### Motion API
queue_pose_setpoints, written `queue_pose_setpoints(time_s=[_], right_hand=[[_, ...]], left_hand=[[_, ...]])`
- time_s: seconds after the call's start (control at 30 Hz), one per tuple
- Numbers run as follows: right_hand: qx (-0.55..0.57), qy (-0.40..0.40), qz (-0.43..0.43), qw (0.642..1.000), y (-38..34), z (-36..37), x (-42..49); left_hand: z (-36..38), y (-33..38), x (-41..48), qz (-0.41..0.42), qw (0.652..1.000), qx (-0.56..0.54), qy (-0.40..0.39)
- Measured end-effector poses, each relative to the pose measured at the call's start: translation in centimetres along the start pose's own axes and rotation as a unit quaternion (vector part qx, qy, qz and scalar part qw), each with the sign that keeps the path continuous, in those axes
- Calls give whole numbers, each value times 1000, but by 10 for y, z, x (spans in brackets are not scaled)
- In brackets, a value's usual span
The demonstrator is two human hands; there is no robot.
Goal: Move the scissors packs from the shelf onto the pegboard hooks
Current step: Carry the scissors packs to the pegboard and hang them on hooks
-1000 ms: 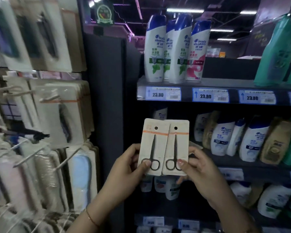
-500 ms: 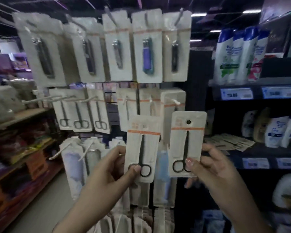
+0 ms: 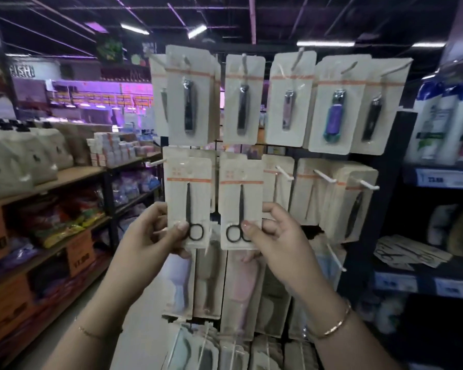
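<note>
I hold two scissors packs upright in front of the pegboard's middle row. My left hand (image 3: 155, 233) pinches the lower corner of the left scissors pack (image 3: 189, 193), a cream card with black scissors. My right hand (image 3: 275, 236) pinches the bottom of the right scissors pack (image 3: 239, 198). Both cards sit close to the board; their hang holes are too blurred to tell whether they are on hooks. White hooks (image 3: 322, 176) stick out to the right over other hung packs. More scissors packs (image 3: 404, 252) lie flat on the dark shelf at the right.
Nail clipper packs (image 3: 334, 113) hang in the top row. Shampoo bottles (image 3: 444, 121) stand on the right shelving with price tags (image 3: 439, 178). Lower rows hold more carded items (image 3: 241, 284). Wooden shelves (image 3: 64, 177) with bagged goods line the aisle at the left.
My view swung left from the shampoo shelf to face the pegboard. Both hands carried the packs up and toward the middle row, and the cards now sit closer together.
</note>
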State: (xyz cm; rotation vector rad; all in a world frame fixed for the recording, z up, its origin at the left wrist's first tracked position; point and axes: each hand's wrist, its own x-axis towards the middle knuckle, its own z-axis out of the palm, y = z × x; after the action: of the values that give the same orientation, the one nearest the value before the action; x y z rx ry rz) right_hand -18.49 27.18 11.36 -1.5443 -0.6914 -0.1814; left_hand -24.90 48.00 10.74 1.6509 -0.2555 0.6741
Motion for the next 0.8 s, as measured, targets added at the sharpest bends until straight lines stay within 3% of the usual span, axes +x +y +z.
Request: queue_pose_setpoints(time_s=[0.8], right_hand=[[44,35,33,998,23,22,29]], left_hand=[[-20,-13,33,-29,996,-82,-33]])
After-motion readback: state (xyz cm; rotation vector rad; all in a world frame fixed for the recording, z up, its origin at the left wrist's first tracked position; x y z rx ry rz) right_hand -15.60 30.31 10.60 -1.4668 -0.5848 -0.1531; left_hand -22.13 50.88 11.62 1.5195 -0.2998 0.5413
